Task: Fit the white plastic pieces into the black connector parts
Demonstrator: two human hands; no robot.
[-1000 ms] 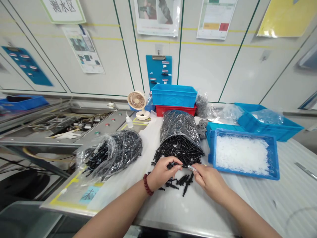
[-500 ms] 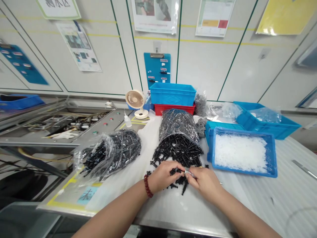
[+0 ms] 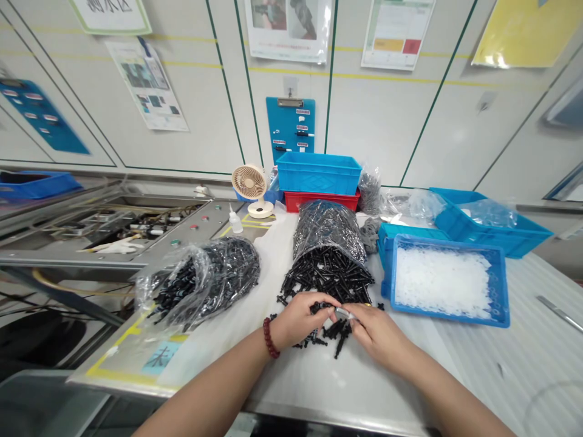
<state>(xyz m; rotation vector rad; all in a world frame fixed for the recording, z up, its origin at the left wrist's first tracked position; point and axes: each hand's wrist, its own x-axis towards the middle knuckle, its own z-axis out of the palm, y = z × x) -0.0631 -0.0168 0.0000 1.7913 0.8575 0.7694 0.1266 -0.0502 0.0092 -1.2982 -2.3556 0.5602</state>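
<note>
In the head view, my left hand (image 3: 301, 320) is closed around a black ribbed plastic part (image 3: 319, 307). My right hand (image 3: 377, 331) pinches a pale tube-shaped piece (image 3: 344, 312), whose left end meets the black part between my fingertips; exactly how they join is hidden. Just behind both hands, many similar black parts (image 3: 325, 272) spill from the mouth of a clear plastic bag (image 3: 328, 224). A few loose ones (image 3: 339, 343) lie under my fingers on the white-covered table.
Right of my hands, a blue tray (image 3: 500, 303) of small white pieces (image 3: 444, 279) sits tilted. Another bag of black parts (image 3: 218, 273) lies at left. Behind stand a beige fan (image 3: 249, 182), a small bottle (image 3: 235, 220), and blue (image 3: 319, 173) and red bins (image 3: 296, 200).
Both hands have shifted very slightly, with the pale piece still against the black part. The camera view has moved a little; everything else stays put.
</note>
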